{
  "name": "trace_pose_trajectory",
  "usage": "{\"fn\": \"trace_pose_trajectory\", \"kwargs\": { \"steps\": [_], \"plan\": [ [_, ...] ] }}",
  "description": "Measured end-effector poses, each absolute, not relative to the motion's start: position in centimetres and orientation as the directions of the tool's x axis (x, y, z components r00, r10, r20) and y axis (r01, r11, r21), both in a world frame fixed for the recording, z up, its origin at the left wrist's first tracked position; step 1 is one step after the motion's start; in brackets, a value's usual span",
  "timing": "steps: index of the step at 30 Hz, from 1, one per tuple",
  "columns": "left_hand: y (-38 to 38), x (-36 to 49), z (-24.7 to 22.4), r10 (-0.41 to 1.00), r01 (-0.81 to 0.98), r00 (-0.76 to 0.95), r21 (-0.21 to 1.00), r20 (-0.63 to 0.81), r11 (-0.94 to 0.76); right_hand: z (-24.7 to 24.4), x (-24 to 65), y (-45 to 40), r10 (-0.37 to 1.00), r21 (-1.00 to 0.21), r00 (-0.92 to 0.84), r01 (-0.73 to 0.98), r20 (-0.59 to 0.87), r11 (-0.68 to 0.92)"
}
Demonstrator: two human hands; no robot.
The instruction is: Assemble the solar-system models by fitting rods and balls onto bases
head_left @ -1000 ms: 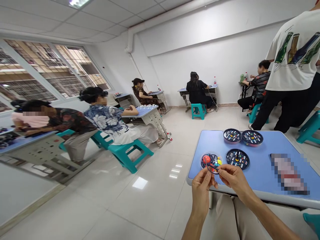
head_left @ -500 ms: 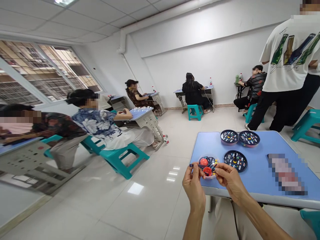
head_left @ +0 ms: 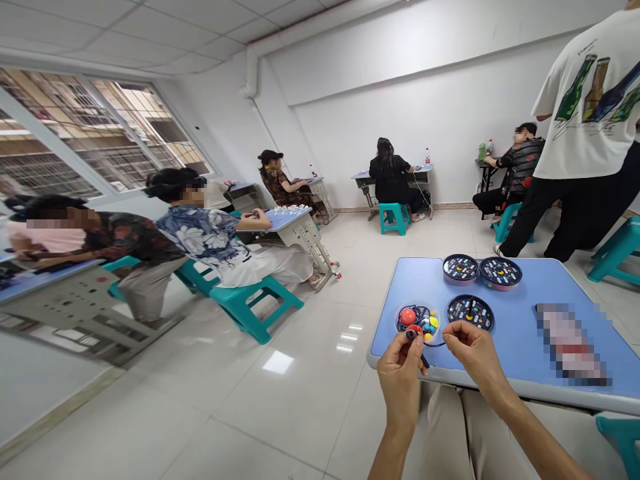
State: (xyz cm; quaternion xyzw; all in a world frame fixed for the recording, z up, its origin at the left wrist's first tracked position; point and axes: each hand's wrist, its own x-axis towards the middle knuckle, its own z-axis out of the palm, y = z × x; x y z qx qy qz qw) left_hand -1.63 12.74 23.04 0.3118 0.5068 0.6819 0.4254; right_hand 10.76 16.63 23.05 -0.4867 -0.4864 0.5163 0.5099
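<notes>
My left hand [head_left: 403,363] pinches a small dark tube-like piece [head_left: 424,359] over the front left edge of the blue table [head_left: 525,360]. Thumb and fingers of my right hand [head_left: 473,347] are closed on a thin dark cord [head_left: 436,344], which runs left toward the piece. Just behind my left hand is a clear round container [head_left: 399,327] holding a red ball [head_left: 407,316], yellow and teal pieces and dark parts. Behind my right hand lies a round black patterned tray [head_left: 483,312] with a dark upright post.
Two round patterned tins [head_left: 460,269] [head_left: 501,273] stand at the table's back. A blurred-out flat object [head_left: 573,347] lies at the right. Other people sit at desks further off; a person in a white shirt [head_left: 587,113] stands beyond the table. A teal stool [head_left: 620,437] is at the lower right.
Both hands have moved slightly right. The dark piece in my left hand now points down and right, and the cord between the hands shows more. The view has shifted a little.
</notes>
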Motion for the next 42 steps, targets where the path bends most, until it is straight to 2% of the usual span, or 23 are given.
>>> {"fn": "trace_pose_trajectory", "kwargs": {
  "steps": [4, 9, 17, 26, 30, 32, 33, 35, 37, 39, 42],
  "plan": [
    [12.6, -1.3, 23.4, 0.899, -0.389, -0.425, 0.918, -0.108, -0.073, 23.8, 11.5, 15.3, 0.999, -0.988, -0.011, -0.146, -0.046, -0.047],
    [12.4, -0.5, 23.9, 0.906, -0.477, -0.394, 0.877, -0.153, -0.059, 23.5, 11.9, 14.0, 0.994, -0.953, -0.085, -0.289, -0.066, -0.088],
    [12.4, 0.1, 23.6, 0.898, -0.528, -0.394, 0.848, -0.194, -0.048, 23.0, 12.0, 14.1, 0.995, -0.948, -0.098, -0.319, 0.007, -0.025],
    [12.3, -0.6, 23.3, 0.884, -0.552, -0.414, 0.832, -0.215, -0.056, 22.4, 10.8, 14.8, 0.993, -0.934, -0.116, -0.356, 0.004, -0.038],
    [12.5, -0.8, 23.2, 0.878, -0.561, -0.422, 0.826, -0.226, -0.057, 21.8, 10.7, 15.2, 0.989, -0.953, -0.143, -0.301, 0.038, -0.007],
    [12.4, -0.9, 23.3, 0.868, -0.562, -0.443, 0.824, -0.223, -0.075, 21.4, 11.0, 15.3, 0.989, -0.980, -0.066, -0.157, 0.135, 0.123],
    [12.4, -0.9, 23.4, 0.858, -0.556, -0.465, 0.826, -0.218, -0.092, 21.1, 11.2, 15.3, 0.971, -0.971, 0.000, -0.033, 0.237, 0.237],
    [12.2, -0.8, 23.7, 0.837, -0.532, -0.511, 0.837, -0.194, -0.131, 20.7, 11.8, 15.2, 0.856, -0.831, 0.050, 0.274, 0.514, 0.484],
    [12.0, -0.6, 24.1, 0.827, -0.499, -0.537, 0.853, -0.166, -0.153, 20.4, 12.2, 15.0, 0.693, -0.567, -0.079, 0.513, 0.717, 0.645],
    [11.8, -0.3, 24.3, 0.836, -0.470, -0.530, 0.869, -0.141, -0.152, 20.4, 12.2, 15.0, 0.575, -0.334, -0.241, 0.616, 0.782, 0.713],
    [11.7, 0.2, 24.5, 0.855, -0.450, -0.507, 0.880, -0.110, -0.153, 20.6, 12.1, 15.4, 0.467, -0.139, -0.325, 0.681, 0.822, 0.719]
  ]
}}
